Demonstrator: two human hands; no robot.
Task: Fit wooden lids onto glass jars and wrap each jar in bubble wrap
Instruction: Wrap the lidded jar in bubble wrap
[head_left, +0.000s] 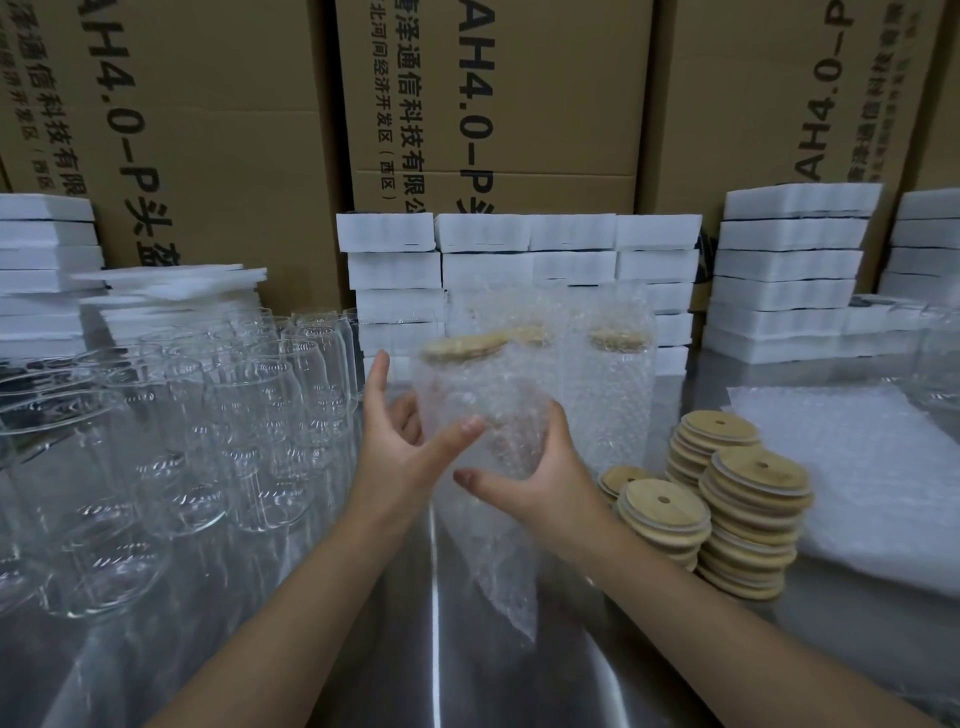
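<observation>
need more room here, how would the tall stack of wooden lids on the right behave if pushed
The tall stack of wooden lids would likely shear or topple, not slide as one: its discs sit loose and already staggered. They look thin and light, and on the shiny metal table spilled ones could skid or roll.

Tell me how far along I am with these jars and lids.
Two wrapped jars stand at the back, lidded. The right hand grips a lidded jar while the left hand presses bubble wrap round it, a tail hanging loose. Many bare jars wait on the left, with stacked wooden lids and spare wrap sheets on the right.
</observation>
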